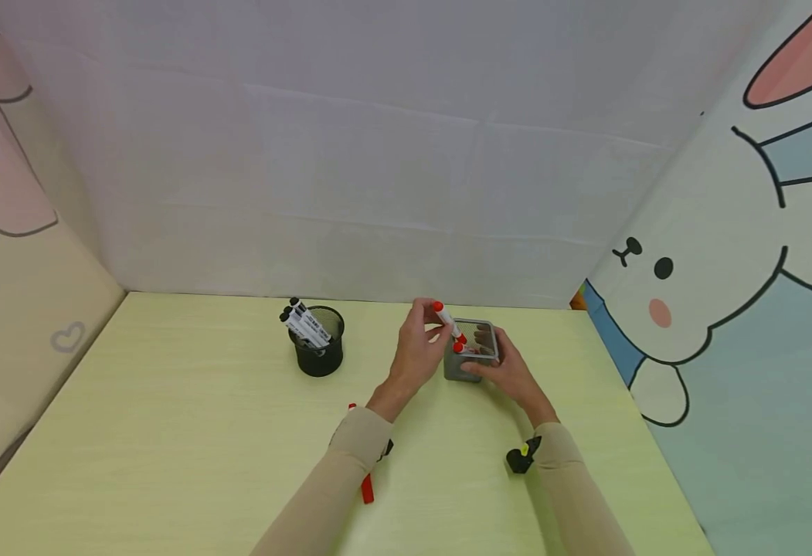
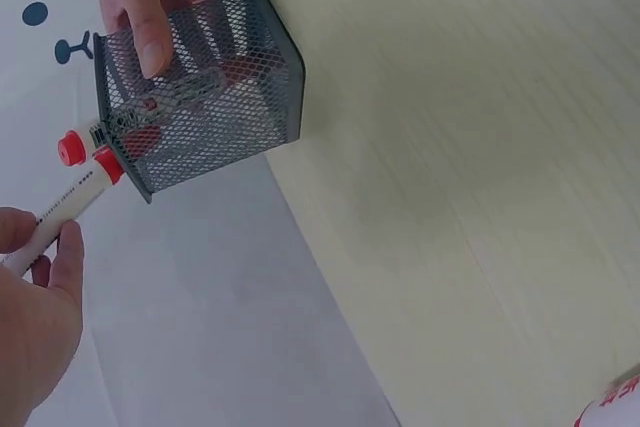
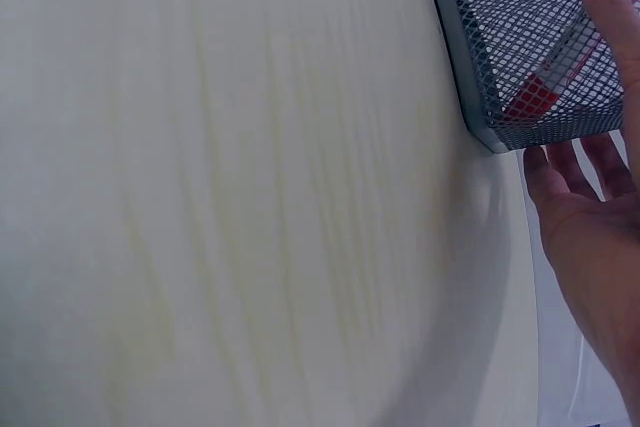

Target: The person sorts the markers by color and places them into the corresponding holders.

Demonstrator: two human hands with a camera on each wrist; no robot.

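Pale yellow-green table [image 1: 169,432], bearing everything. Square grey mesh holder [image 1: 471,357] near the table's far edge, with a round black mesh cup [image 1: 318,351] of black-capped markers [image 1: 304,324] well to its left. Right hand [image 1: 510,374] wrapped about the square holder, thumb over its rim. Left hand [image 1: 416,351] just left of the holder, fingers pinching a red-capped marker [image 1: 450,321] tilted into its mouth beside another red-capped one. Loose red marker [image 1: 367,488] lying nearer than the holder, by the left sleeve.

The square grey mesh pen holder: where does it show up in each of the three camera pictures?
Head: mesh holder right of centre, between both hands.
Left wrist: upper left.
Right wrist: top right corner.
Shared landmark: the pale yellow-green table under it; red-capped markers show through the mesh.
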